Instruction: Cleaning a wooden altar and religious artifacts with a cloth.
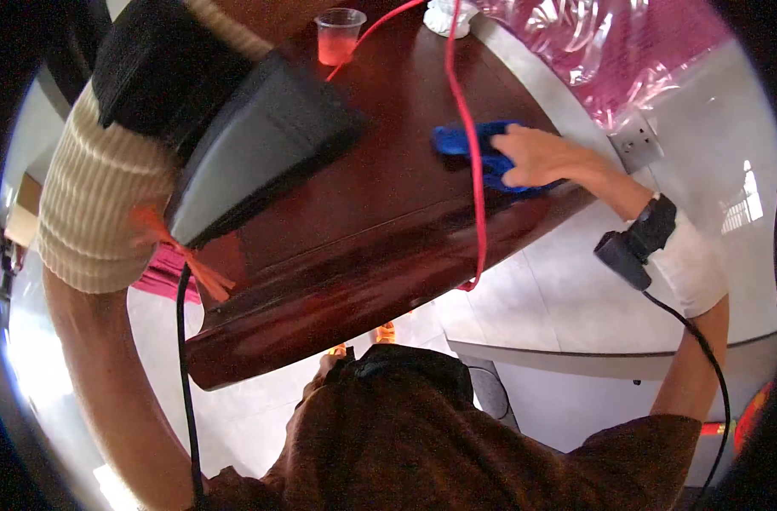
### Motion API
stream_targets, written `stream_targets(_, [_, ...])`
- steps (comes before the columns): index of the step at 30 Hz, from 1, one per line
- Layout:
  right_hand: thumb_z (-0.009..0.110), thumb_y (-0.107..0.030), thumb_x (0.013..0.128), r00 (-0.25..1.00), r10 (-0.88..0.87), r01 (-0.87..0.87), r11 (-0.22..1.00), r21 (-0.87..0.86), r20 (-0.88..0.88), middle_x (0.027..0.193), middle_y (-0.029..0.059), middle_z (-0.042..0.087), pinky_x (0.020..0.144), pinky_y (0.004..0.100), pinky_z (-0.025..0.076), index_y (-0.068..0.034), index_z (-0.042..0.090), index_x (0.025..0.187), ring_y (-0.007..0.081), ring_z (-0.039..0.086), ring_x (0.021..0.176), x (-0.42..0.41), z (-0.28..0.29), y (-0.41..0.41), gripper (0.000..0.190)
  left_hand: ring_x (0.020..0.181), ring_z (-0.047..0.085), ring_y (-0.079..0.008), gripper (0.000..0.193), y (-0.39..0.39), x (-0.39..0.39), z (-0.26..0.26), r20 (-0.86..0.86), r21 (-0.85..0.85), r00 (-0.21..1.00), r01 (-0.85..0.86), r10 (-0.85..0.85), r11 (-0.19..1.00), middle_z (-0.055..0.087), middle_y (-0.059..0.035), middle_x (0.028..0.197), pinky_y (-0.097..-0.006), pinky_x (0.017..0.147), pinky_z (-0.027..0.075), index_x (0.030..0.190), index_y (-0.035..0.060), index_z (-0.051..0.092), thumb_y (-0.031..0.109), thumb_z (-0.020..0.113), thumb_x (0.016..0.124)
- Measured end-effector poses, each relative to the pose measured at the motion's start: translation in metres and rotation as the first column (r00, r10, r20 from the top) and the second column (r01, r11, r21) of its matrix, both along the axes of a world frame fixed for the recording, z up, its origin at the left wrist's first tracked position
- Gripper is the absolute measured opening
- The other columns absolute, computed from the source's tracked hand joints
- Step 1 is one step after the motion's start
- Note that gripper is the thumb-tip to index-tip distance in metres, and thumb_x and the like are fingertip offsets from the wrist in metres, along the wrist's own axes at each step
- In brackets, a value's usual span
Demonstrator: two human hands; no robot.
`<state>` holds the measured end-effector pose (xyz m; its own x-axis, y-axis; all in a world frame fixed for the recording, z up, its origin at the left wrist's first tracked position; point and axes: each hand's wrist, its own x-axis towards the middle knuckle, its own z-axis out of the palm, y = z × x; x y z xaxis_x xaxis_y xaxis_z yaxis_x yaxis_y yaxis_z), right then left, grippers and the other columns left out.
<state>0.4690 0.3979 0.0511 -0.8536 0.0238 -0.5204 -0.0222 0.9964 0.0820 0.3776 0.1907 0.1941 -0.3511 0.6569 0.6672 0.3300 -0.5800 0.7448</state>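
Observation:
My right hand (532, 156) presses a bunched blue cloth (455, 140) onto a glossy dark red-brown wooden top (375, 191), near its right side. Its fingers are bent over the cloth, and some fingertips are hidden in it. A pink-red cord (470, 137) hangs across the view in front of the cloth. My left arm rises along the left side and crosses the top edge, where the left hand is out of view. Close to the camera, by the left forearm, is a blurred dark grey device (267, 140) with a black cable.
A clear plastic cup (340, 38) with red liquid stands at the top, with a white crumpled item (446, 18) farther right. Clear plastic film over pink material (592, 51) lies upper right, beside a socket plate (637, 140). A cabled black device (637, 243) is strapped on my right wrist.

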Motion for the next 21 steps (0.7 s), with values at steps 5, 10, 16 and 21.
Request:
stream_targets(5, [0.055, -0.01, 0.068, 0.93, 0.201, -0.285, 0.923, -0.259, -0.307, 0.097, 0.0239, 0.052, 0.084, 0.0446, 0.043, 0.0, 0.053, 0.108, 0.0401, 0.052, 0.096, -0.005, -0.011, -0.06, 0.042, 0.083, 0.058, -0.021, 0.021, -0.004, -0.004, 0.003, 0.0, 0.006, 1.0, 0.006, -0.006, 1.0, 0.06, -0.0115, 0.088, -0.0364, 0.09, 0.039, 0.093, -0.0046, 0.057, 0.013, 0.06, 0.084])
stream_targets(10, [0.054, -0.004, 0.065, 0.933, 0.06, -0.253, 0.809, -0.531, -0.354, 0.096, 0.0145, 0.063, 0.085, 0.0352, 0.045, -0.001, 0.065, 0.096, 0.0305, 0.06, 0.091, 0.011, 0.039, -0.067, 0.034, 0.087, 0.057, -0.0228, 0.019, 0.002, -0.013, 0.021, -0.106, -0.059, 0.88, 0.459, -0.463, 0.887, 0.061, -0.0117, 0.088, -0.0393, 0.095, 0.036, 0.091, -0.004, 0.058, 0.013, 0.061, 0.083])
stream_targets(16, [0.06, -0.041, 0.083, 0.972, 0.157, -0.227, 0.811, -0.539, -0.173, 0.108, 0.0168, 0.056, 0.088, 0.0367, 0.042, 0.001, 0.055, 0.112, 0.0313, 0.054, 0.101, 0.055, 0.03, -0.041, 0.05, 0.09, 0.054, -0.0219, 0.017, 0.008, -0.008, 0.012, 0.023, -0.119, 1.0, -0.006, 0.008, 0.993, 0.061, -0.0115, 0.083, -0.0409, 0.094, 0.032, 0.083, -0.0005, 0.062, 0.016, 0.059, 0.085])
stream_targets(21, [0.043, -0.051, 0.089, 0.965, -0.23, 0.166, 0.909, -0.383, -0.128, 0.091, 0.0207, 0.063, 0.083, 0.0407, 0.043, 0.003, 0.062, 0.089, 0.0338, 0.059, 0.093, 0.062, 0.023, 0.022, 0.057, 0.076, 0.055, -0.015, 0.02, 0.003, -0.004, 0.01, -0.101, -0.147, 0.994, -0.044, 0.029, 0.988, 0.059, -0.0048, 0.076, -0.0346, 0.085, 0.038, 0.08, 0.0012, 0.062, 0.02, 0.058, 0.086])
